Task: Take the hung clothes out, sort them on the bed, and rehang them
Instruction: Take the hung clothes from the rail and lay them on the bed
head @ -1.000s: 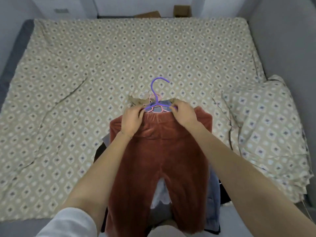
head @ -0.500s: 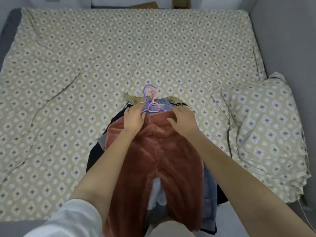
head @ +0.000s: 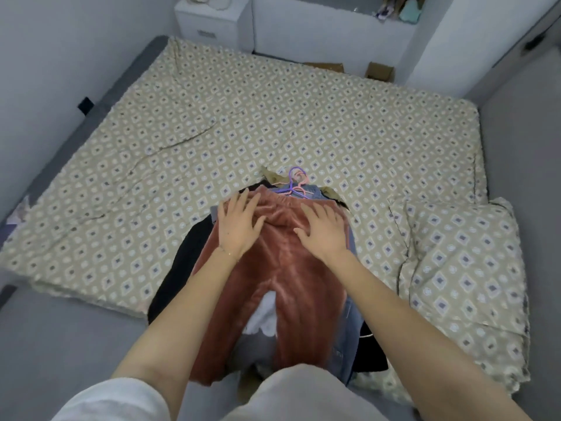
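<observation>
Left hand [head: 239, 226], right hand [head: 323, 230] released hangers [head: 294, 185]; now flat on trousers [head: 291, 268]

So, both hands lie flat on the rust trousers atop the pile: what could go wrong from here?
The rust trousers and the layers beneath overhang the near edge of the bed, so they may slide to the floor once the left hand and right hand lift off. The purple and pink hangers lie bunched together; pulling one could drag the others. The denim garment and black garment may shift with the top layer.
</observation>
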The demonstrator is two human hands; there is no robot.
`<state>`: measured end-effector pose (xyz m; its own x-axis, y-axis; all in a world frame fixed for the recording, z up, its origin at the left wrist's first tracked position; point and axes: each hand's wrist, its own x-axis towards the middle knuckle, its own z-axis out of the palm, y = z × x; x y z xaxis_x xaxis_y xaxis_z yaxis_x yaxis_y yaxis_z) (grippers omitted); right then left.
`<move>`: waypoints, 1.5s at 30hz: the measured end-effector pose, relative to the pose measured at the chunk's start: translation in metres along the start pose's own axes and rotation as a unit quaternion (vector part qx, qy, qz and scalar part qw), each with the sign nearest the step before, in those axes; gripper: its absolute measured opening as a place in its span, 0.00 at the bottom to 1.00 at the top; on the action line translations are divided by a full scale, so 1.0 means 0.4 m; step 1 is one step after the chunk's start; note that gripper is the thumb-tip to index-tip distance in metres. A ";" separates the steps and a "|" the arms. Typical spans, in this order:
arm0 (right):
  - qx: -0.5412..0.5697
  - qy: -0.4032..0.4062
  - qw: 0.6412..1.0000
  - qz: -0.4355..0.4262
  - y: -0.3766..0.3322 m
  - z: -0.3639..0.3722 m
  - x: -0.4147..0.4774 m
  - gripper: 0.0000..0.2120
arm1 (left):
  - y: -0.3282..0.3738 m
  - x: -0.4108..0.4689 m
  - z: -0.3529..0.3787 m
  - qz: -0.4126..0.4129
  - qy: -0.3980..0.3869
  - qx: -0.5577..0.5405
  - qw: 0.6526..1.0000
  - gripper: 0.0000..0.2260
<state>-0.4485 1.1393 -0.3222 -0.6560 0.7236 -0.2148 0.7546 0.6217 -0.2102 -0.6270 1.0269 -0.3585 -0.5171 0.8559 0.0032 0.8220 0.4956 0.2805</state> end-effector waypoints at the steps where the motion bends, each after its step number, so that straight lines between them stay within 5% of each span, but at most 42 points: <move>1: -0.004 -0.003 1.000 -0.020 -0.023 0.001 -0.024 0.31 | -0.012 -0.054 -0.016 -0.024 0.010 -0.003 1.000 0.26; 9: -0.017 -0.001 0.975 -0.223 -0.324 0.032 -0.216 0.30 | -0.171 -0.518 -0.150 -0.193 0.095 0.001 0.977 0.29; 18: -0.056 -0.062 0.881 -0.466 -0.824 0.146 -0.541 0.30 | -0.372 -1.094 -0.266 -0.414 0.178 0.042 0.892 0.31; 29: -0.110 -0.153 0.699 -0.690 -1.214 0.369 -1.265 0.28 | -0.362 -1.961 -0.281 -0.623 0.288 0.090 0.722 0.24; 38: -0.111 -0.180 0.501 -0.839 -1.334 0.524 -1.921 0.31 | -0.142 -2.634 -0.272 -0.792 0.284 0.149 0.519 0.27; 45: -0.098 -0.191 0.374 -0.902 -1.387 0.569 -2.286 0.33 | 0.013 -2.921 -0.239 -0.871 0.292 0.171 0.356 0.25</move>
<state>-0.2715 0.0646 -0.2262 -0.0276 -0.9994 -0.0211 -0.9605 0.0324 -0.2764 -0.0411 0.0153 -0.2689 -0.1919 -0.9215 0.3376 -0.9383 0.2731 0.2122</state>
